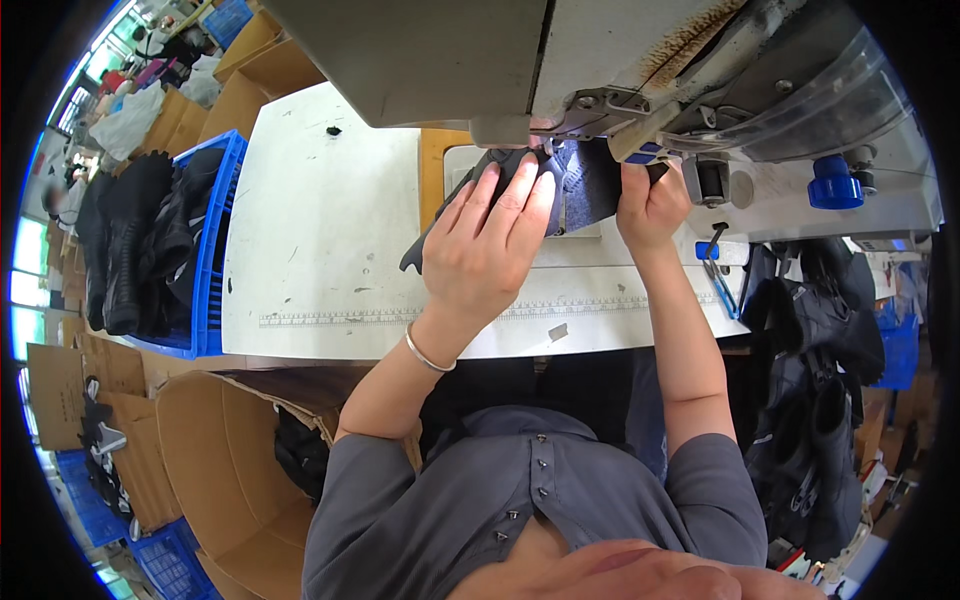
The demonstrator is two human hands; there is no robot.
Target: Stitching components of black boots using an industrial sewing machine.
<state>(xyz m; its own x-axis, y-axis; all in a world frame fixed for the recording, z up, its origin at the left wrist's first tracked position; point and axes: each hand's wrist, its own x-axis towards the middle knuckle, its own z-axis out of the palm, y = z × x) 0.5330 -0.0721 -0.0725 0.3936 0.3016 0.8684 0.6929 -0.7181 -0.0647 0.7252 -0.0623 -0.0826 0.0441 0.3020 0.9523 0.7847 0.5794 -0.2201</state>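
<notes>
A dark fabric piece (594, 188), black on one side and bluish-grey on the other, lies under the head of a sewing machine (440, 60). It looks like part of a boot upper. My left hand (485, 240) rests on its black part with the fingers stretched out, the fingertips close to the needle area. On the wrist is a light bangle (428, 352). My right hand (652, 205) is closed at the right end of the piece, thumb against curled fingers. The machine head hides the far edge of the fabric and the stitching point.
The white table (320, 230) carries a printed ruler (420, 316) along its front. Blue-handled snips (722, 285) lie at the right edge. Black boots fill a blue crate (208, 250) on the left, and more boots (815, 350) stand right. An open cardboard box (225, 470) sits below left.
</notes>
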